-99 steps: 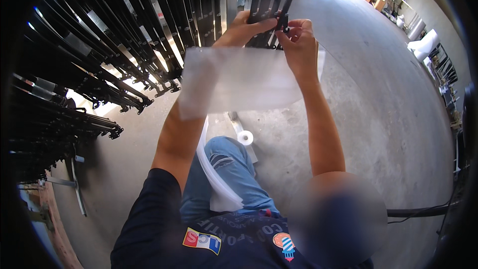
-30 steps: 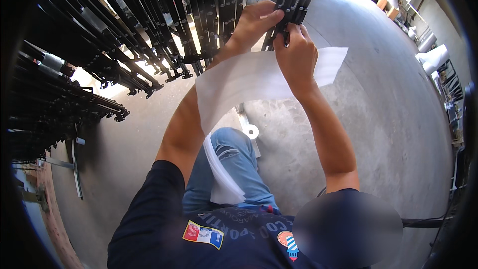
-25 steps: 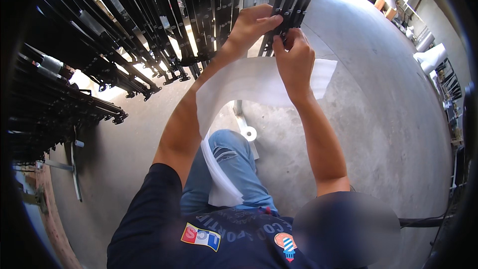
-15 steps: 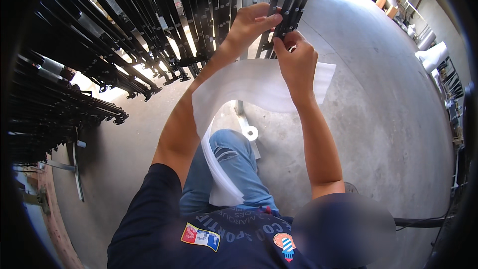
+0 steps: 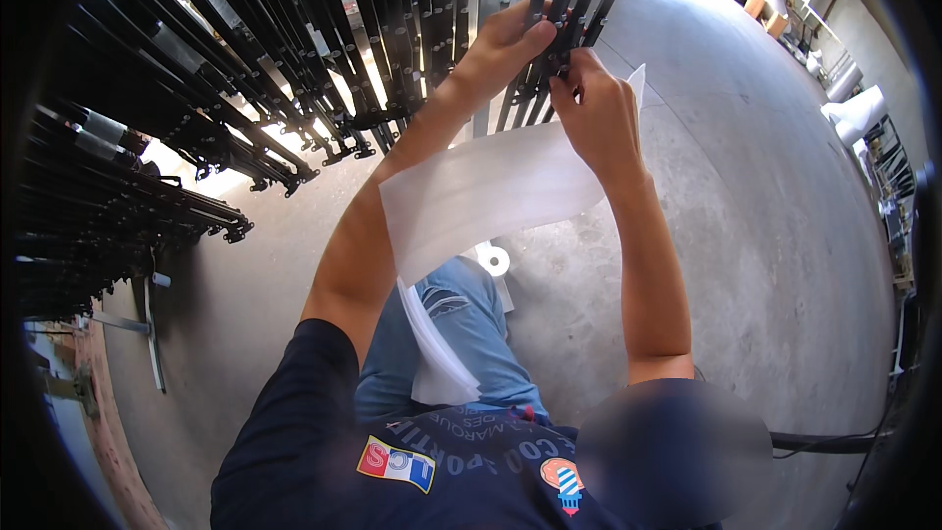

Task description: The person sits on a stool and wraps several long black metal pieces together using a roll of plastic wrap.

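At the top centre, my left hand [image 5: 515,39] is closed around a bundle of black metal bars [image 5: 589,0], its thumb pressed on their front. Just below and to the right, my right hand [image 5: 603,113] has its fingers curled against the lower part of the same bars; its fingertips are partly hidden. A thin white foam sheet [image 5: 491,191] stretches from my left forearm to behind my right wrist, one corner sticking up beyond it. More white foam sheets [image 5: 437,358] lie folded on my thigh.
Many black metal bars [image 5: 285,69] hang in rows at the left and top. A white roll [image 5: 494,260] sits by my knee on the grey concrete floor [image 5: 765,236]. Large white rolls [image 5: 856,113] stand along the right wall. A grey metal post [image 5: 487,29] rises beside my left hand.
Both hands have shifted slightly right, along with the bars. The foam sheet's arched middle has dropped and flattened, and its right end has swung up behind my right wrist.
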Tool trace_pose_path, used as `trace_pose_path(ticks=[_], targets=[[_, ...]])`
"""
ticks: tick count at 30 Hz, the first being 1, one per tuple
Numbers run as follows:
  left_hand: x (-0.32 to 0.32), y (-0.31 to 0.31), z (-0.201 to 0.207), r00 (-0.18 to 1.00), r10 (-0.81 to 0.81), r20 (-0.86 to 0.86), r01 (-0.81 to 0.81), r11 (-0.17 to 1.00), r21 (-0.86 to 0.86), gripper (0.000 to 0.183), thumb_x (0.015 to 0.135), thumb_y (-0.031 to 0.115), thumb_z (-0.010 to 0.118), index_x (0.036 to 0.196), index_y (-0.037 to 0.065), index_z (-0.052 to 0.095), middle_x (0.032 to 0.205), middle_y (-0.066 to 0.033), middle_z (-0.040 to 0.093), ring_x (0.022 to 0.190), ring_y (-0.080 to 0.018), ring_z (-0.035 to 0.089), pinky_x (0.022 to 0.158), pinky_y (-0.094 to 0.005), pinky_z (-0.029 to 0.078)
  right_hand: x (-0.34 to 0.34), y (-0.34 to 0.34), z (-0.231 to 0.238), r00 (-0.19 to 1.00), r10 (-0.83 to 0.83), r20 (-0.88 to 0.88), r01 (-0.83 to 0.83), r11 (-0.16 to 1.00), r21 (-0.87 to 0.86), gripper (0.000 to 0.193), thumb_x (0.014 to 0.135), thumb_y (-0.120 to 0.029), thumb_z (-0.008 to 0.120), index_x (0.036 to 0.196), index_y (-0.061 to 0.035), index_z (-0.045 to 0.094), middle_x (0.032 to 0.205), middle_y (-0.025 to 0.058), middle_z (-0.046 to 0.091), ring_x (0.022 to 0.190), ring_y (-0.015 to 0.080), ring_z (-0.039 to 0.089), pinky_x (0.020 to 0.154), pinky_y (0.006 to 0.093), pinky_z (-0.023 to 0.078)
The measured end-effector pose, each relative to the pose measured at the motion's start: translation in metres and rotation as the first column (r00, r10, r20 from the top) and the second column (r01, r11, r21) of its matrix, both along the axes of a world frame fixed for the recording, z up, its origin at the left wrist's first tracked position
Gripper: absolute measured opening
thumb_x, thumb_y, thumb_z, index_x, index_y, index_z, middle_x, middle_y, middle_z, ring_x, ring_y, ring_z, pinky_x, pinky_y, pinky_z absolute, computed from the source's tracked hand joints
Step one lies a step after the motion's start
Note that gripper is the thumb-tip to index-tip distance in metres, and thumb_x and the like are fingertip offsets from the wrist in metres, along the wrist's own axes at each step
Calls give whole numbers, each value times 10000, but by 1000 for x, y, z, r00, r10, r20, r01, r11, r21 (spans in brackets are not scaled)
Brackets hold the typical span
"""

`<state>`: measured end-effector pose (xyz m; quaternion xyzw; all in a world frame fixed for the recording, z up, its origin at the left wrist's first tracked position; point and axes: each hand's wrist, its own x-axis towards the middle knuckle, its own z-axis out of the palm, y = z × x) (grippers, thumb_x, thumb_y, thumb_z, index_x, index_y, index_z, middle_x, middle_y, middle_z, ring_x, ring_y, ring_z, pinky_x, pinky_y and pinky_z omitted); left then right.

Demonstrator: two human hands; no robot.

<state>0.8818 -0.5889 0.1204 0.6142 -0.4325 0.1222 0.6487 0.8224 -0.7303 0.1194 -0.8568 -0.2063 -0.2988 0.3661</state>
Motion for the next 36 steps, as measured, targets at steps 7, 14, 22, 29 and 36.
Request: trace_pose_path(ticks=[7, 14, 22, 29, 36], targets=[[-2, -1, 1, 999, 19, -42, -20, 1000, -20, 323, 886, 299, 481, 1056, 27, 519, 922, -36, 597, 850, -96, 547, 790, -246, 426, 2, 0, 3, 996, -14, 85, 29, 983, -182, 104, 748, -79, 536, 825, -29, 488, 688, 164, 580, 649, 352, 569, 566, 432, 436], [2, 4, -7, 991, -75, -111, 74, 997, -14, 345, 911, 307, 414, 1109, 38, 502, 981, -37, 584, 907, -100, 537, 811, -257, 412, 0, -11, 8, 991, 88, 97, -78, 992, -98, 119, 771, -113, 562, 829, -23, 510, 649, 138, 579, 573, 292, 564, 529, 359, 428], [-9, 17, -34, 936, 7, -353, -1, 1000, 19, 656, 864, 586, 227, 1165, 68, 494, 1071, -31, 561, 1028, -129, 487, 931, -321, 320, 20, -23, -46, 994, -103, 22, 98, 980, 172, 124, 866, -158, 468, 845, -46, 516, 616, 145, 555, 550, 293, 556, 515, 346, 416], [0, 35, -27, 966, -45, -255, 91, 981, 171, 700, 822, 589, 352, 1308, 87, 316, 1224, -94, 466, 1149, -185, 421, 992, -400, 271, 75, -8, -52, 972, -196, 131, 180, 976, 121, 182, 873, -174, 450, 799, -42, 552, 660, 191, 556, 633, 371, 551, 537, 366, 413], [-15, 37, -16, 983, 173, -58, -105, 795, 598, 758, 739, -13, 585, 1354, 184, 187, 1228, -136, 458, 1112, -215, 458, 921, -349, 387, 100, -12, -37, 995, 19, 95, -46, 956, 288, 244, 846, -213, 500, 758, 9, 553, 546, 131, 519, 527, 181, 543, 510, 317, 406]])
